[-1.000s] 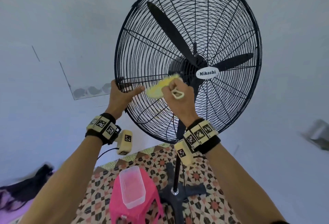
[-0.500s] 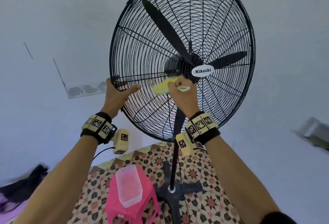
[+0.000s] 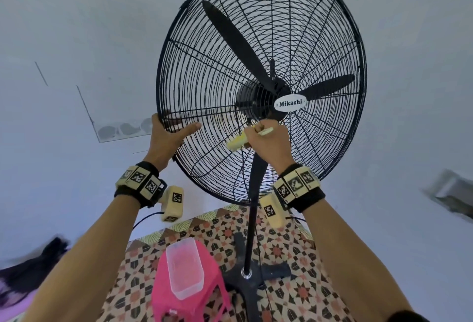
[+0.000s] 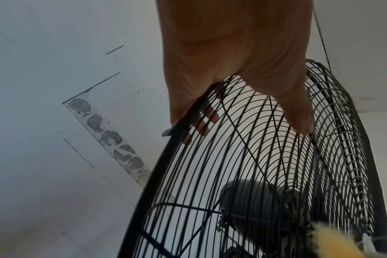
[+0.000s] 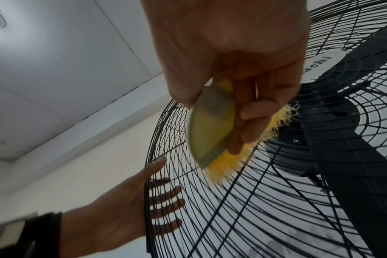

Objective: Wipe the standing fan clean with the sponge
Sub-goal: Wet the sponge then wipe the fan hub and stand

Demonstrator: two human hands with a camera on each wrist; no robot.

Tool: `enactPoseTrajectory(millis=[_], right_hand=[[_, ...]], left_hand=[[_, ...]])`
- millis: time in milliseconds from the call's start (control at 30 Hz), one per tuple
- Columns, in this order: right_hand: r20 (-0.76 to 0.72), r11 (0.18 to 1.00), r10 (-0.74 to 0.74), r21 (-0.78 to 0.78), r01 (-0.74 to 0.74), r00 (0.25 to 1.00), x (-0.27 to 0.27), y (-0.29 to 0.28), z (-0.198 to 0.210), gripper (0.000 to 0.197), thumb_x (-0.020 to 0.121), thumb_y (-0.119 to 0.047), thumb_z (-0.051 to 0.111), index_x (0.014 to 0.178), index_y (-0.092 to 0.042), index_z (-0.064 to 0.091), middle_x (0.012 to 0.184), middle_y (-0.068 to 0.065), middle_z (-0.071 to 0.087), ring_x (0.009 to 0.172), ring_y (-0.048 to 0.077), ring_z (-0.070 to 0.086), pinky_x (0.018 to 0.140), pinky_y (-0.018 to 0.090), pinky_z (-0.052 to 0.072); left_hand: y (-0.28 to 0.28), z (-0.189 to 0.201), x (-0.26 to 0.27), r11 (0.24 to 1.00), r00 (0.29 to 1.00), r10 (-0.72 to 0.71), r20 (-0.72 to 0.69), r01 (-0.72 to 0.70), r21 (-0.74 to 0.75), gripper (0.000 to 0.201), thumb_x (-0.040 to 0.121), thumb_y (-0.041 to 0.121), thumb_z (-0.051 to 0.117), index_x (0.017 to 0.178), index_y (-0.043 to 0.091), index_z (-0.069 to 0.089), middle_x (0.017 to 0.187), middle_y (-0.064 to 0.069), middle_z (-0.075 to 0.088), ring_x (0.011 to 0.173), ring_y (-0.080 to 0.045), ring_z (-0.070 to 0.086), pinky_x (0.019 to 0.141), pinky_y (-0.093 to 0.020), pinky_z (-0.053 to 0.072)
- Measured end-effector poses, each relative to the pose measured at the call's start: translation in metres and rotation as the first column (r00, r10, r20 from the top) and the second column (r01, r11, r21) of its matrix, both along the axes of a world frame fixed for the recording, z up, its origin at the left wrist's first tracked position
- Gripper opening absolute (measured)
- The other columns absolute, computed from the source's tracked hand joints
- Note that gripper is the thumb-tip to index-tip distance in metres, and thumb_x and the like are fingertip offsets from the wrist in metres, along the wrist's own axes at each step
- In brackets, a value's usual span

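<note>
Wiping is midway, I judge: my right hand (image 3: 266,140) grips the yellow fringed sponge (image 5: 212,129) against the black wire grille of the tall standing fan (image 3: 261,27), just below its hub. My left hand (image 3: 166,140) clasps the grille's rim; upper wires and blades remain.

The head camera looks up along both forearms at the standing fan (image 3: 261,86), while both wrist cameras sit close under its wire guard (image 4: 265,165), facing upward through it.

The right hand (image 3: 266,140) has apparently drawn the sponge (image 3: 236,142) slightly down the grille (image 3: 204,91).
</note>
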State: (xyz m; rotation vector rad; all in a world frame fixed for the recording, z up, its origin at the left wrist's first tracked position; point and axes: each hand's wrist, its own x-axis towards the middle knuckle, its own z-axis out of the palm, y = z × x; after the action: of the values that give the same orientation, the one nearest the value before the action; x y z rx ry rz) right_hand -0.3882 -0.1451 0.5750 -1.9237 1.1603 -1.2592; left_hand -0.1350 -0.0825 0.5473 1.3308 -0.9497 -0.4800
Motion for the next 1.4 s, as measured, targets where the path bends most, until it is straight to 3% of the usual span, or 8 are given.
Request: enactPoseTrajectory(millis=[200,333,567,700,900,1100,1300,1400], right_hand=[[0.242,0.979,0.117,-0.19,-0.072,0.963,0.001,0.0,0.006,0.036,0.089,-0.009,0.064,0.067,-0.015,0.036,0.057,-0.007,0.034,0.051,0.005,0.029,0.051,0.023,0.029],[0.037,0.999,-0.01,-0.034,0.011,0.999,-0.009,-0.008,-0.013,0.038,0.086,-0.021,0.067,0.063,-0.018,0.037,0.059,0.001,0.045,0.055,0.012,0.041,0.056,0.026,0.036],[0.277,0.972,0.177,-0.202,-0.123,0.944,-0.006,-0.006,0.01,0.031,0.09,-0.01,0.063,0.074,-0.006,0.036,0.064,0.0,0.035,0.058,0.011,0.031,0.056,0.028,0.031],[0.139,0.997,0.035,-0.074,-0.025,0.99,-0.012,-0.012,-0.014,0.034,0.087,-0.011,0.064,0.068,-0.014,0.036,0.064,-0.001,0.038,0.055,0.007,0.031,0.056,0.027,0.029],[0.327,0.988,0.108,-0.137,-0.066,0.939,-0.018,-0.012,0.002,0.031,0.09,-0.016,0.063,0.074,-0.004,0.04,0.066,0.006,0.039,0.059,0.018,0.035,0.055,0.031,0.033],[0.177,0.999,-0.038,-0.005,0.039,0.984,-0.023,-0.021,-0.008,0.037,0.087,-0.013,0.062,0.064,-0.019,0.034,0.06,-0.004,0.035,0.055,0.012,0.032,0.059,0.027,0.033],[0.359,0.99,0.113,-0.121,-0.073,0.927,-0.025,-0.024,0.008,0.034,0.093,-0.017,0.063,0.077,0.0,0.038,0.073,0.024,0.041,0.061,0.022,0.04,0.055,0.035,0.037],[0.302,0.994,0.079,-0.097,-0.052,0.95,-0.023,-0.027,-0.003,0.027,0.089,-0.01,0.061,0.074,-0.008,0.039,0.068,0.009,0.037,0.058,0.017,0.04,0.052,0.033,0.038]], left_hand=[[-0.001,0.001,-0.002,1.0,1.0,-0.005,0.008,0.005,-0.001,0.114,0.05,0.065,0.095,0.139,0.022,0.038,0.131,-0.001,0.055,0.122,-0.023,0.059,0.082,-0.041,0.057],[-0.001,0.0,0.0,1.0,1.0,-0.001,-0.004,0.001,-0.001,0.111,0.051,0.063,0.094,0.138,0.023,0.038,0.131,-0.001,0.054,0.123,-0.024,0.058,0.081,-0.039,0.056],[-0.003,-0.002,0.0,1.0,1.0,0.0,0.023,0.0,0.004,0.115,0.048,0.069,0.095,0.138,0.024,0.038,0.129,-0.002,0.055,0.122,-0.024,0.06,0.096,-0.052,0.057],[-0.003,-0.002,0.005,1.0,1.0,0.022,0.023,-0.022,0.015,0.114,0.049,0.069,0.096,0.137,0.026,0.039,0.129,0.001,0.056,0.124,-0.023,0.059,0.105,-0.059,0.052],[0.002,0.0,-0.006,1.0,0.999,0.001,0.033,0.0,-0.017,0.111,0.05,0.065,0.094,0.137,0.024,0.038,0.127,0.0,0.057,0.121,-0.022,0.061,0.087,-0.04,0.058],[-0.001,0.0,0.001,0.999,0.999,0.03,0.036,-0.031,0.008,0.112,0.049,0.07,0.095,0.136,0.026,0.039,0.128,0.002,0.055,0.124,-0.023,0.058,0.104,-0.057,0.052],[0.002,0.0,-0.004,1.0,0.999,0.014,0.033,-0.014,0.009,0.115,0.048,0.071,0.094,0.139,0.027,0.038,0.13,0.001,0.056,0.124,-0.023,0.059,0.089,-0.044,0.058],[0.002,0.001,-0.003,1.0,1.0,0.016,0.021,-0.016,0.013,0.113,0.05,0.069,0.094,0.139,0.027,0.038,0.13,0.001,0.055,0.123,-0.024,0.059,0.089,-0.044,0.058]])
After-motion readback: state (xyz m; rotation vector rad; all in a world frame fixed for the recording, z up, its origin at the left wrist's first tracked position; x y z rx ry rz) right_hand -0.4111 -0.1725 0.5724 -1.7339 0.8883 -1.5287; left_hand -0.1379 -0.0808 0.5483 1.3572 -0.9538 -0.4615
